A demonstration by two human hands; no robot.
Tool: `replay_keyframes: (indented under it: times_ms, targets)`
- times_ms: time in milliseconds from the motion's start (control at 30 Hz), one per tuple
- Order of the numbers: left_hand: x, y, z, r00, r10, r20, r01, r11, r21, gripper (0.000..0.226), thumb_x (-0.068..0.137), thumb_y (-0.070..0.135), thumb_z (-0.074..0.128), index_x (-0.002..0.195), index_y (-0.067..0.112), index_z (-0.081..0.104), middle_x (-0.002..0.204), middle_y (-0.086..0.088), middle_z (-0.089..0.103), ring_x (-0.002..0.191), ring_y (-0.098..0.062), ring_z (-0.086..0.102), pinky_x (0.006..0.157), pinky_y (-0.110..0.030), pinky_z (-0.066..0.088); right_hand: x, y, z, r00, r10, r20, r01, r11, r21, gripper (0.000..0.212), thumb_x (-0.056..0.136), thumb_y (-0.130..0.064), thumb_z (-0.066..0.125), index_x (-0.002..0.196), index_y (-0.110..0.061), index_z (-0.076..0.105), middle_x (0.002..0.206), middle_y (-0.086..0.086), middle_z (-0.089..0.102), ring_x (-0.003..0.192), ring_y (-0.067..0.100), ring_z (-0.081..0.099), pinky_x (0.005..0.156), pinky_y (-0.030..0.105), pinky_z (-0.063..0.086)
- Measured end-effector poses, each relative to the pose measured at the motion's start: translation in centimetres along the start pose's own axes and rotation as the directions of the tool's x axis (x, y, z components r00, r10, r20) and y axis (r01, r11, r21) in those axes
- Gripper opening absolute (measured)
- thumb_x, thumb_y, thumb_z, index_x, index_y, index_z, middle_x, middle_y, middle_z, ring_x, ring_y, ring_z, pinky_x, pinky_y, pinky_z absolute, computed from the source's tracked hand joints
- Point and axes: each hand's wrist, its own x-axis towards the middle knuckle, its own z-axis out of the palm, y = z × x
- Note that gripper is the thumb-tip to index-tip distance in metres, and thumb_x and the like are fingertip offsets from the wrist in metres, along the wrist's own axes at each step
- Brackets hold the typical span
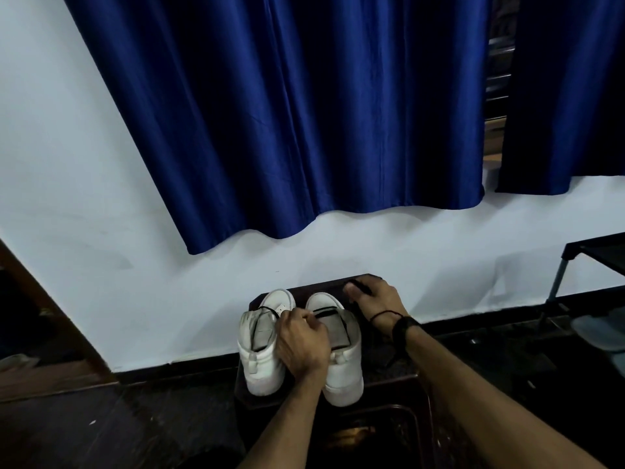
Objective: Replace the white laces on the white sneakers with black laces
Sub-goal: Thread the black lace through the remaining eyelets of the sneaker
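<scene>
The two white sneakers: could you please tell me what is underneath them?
The white sneakers stand side by side on a small dark stool. Its top shows beyond their toes and at the right; the part beneath their soles is covered.

Wall: I see a pale blue-white wall [77, 170] filling most of my view.
Curtains: a deep blue curtain [287, 113] hangs over it; a second one [568, 96] hangs at the right, with a narrow gap between them.
Floor: dark floor [101, 431], dimly lit.
Furniture: a dark-framed stand [575, 262] at the right edge.
Left edge: brown wooden trim [37, 296].
</scene>
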Motion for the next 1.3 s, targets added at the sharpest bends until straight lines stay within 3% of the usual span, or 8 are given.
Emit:
replay_keyframes:
  times_ms: [100, 200, 300, 367, 600, 867, 1033, 1300]
  targets:
    - [0.1, -0.2, 0.0, 0.996, 0.04, -0.086, -0.037, 0.999, 0.032, 0.018, 0.072, 0.018, 0.071, 0.09, 0.018, 0.067, 0.103, -0.005, 0.053, 0.104, -0.03, 0.05, 0.069, -0.042, 0.046, 0.8, -1.3, 0.1, 1.0, -0.017, 0.02, 0.015, 0.997, 0.078, 0.024, 0.092, -0.042, 0.053, 0.084, -0.027, 0.07, 0.071, -0.005, 0.069, 0.074, 0.014, 0.064, 0.078, 0.036, 0.053]
    - [-0.1, -0.2, -0.5, 0.989, 0.081, -0.121, -0.075, 0.996, 0.052, 0.02, 0.067, 0.017, 0.068, 0.087, 0.018, 0.064, 0.095, -0.006, 0.056, 0.094, -0.031, 0.053, 0.069, -0.041, 0.045, 1.5, -2.8, 0.8, 0.998, -0.064, 0.025, 0.06, 0.991, 0.119, 0.02, 0.096, -0.034, 0.049, 0.089, -0.032, 0.068, 0.057, -0.006, 0.061, 0.057, 0.006, 0.057, 0.065, 0.026, 0.048]
    - [-0.2, 0.1, -0.8, 0.999, 0.033, -0.032, -0.029, 0.993, 0.116, 0.009, 0.073, 0.021, 0.063, 0.082, 0.02, 0.064, 0.081, -0.006, 0.068, 0.076, -0.033, 0.064, 0.059, -0.036, 0.045, 1.8, -3.3, 2.4, 0.993, -0.098, 0.061, 0.084, 0.974, 0.208, 0.027, 0.099, -0.016, 0.043, 0.089, -0.027, 0.066, 0.061, -0.006, 0.063, 0.051, 0.0, 0.052, 0.055, 0.017, 0.042]
    - [-0.3, 0.4, -1.1, 0.998, -0.043, 0.038, 0.035, 0.983, 0.182, 0.014, 0.081, 0.029, 0.058, 0.088, 0.02, 0.066, 0.084, -0.007, 0.071, 0.078, -0.032, 0.067, 0.059, -0.033, 0.044, 1.7, -2.8, 3.5, 0.991, -0.075, 0.115, 0.048, 0.973, 0.225, 0.031, 0.098, -0.005, 0.041, 0.084, -0.022, 0.062, 0.076, -0.004, 0.068, 0.054, -0.002, 0.053, 0.055, 0.013, 0.041]
    - [0.1, -0.4, -0.9, 0.965, -0.237, 0.114, 0.229, 0.97, 0.08, 0.027, 0.09, 0.034, 0.055, 0.096, 0.015, 0.072, 0.101, -0.017, 0.071, 0.098, -0.038, 0.065, 0.076, -0.038, 0.049, 2.0, -1.2, 3.2, 0.991, -0.048, 0.124, 0.047, 0.999, 0.012, 0.018, 0.094, -0.025, 0.058, 0.087, -0.019, 0.074, 0.075, -0.001, 0.074, 0.064, -0.002, 0.059, 0.06, 0.005, 0.041]
    - [0.2, -1.4, 0.0, 0.924, -0.365, 0.115, 0.38, 0.912, -0.158, 0.029, 0.09, 0.033, 0.057, 0.095, 0.011, 0.075, 0.105, -0.018, 0.071, 0.098, -0.039, 0.063, 0.078, -0.039, 0.049, 1.6, -0.3, 3.3, 0.998, -0.013, 0.068, 0.03, 0.966, -0.255, 0.027, 0.086, -0.022, 0.052, 0.1, -0.032, 0.072, 0.095, 0.0, 0.073, 0.093, 0.023, 0.067, 0.079, 0.035, 0.056]
    - [0.0, -1.5, 0.4, 0.896, -0.44, 0.055, 0.437, 0.853, -0.286, 0.032, 0.09, 0.032, 0.061, 0.102, 0.005, 0.075, 0.103, -0.022, 0.071, 0.098, -0.041, 0.064, 0.078, -0.038, 0.049, 0.6, -1.0, 4.3, 1.0, -0.012, -0.013, 0.006, 0.923, -0.384, 0.02, 0.081, -0.044, 0.061, 0.098, -0.039, 0.071, 0.099, -0.001, 0.07, 0.092, 0.026, 0.065, 0.075, 0.033, 0.053]
    - [0.0, -2.7, 1.6, 0.915, -0.402, -0.018, 0.369, 0.856, -0.362, 0.052, 0.096, 0.051, 0.05, 0.093, 0.007, 0.077, 0.088, -0.02, 0.072, 0.088, -0.041, 0.064, 0.075, -0.037, 0.047, -0.2, -0.2, 5.6, 0.987, -0.14, -0.073, 0.08, 0.842, -0.534, 0.013, 0.087, -0.027, 0.054, 0.092, -0.032, 0.066, 0.092, 0.0, 0.07, 0.087, 0.027, 0.067, 0.062, 0.028, 0.036]
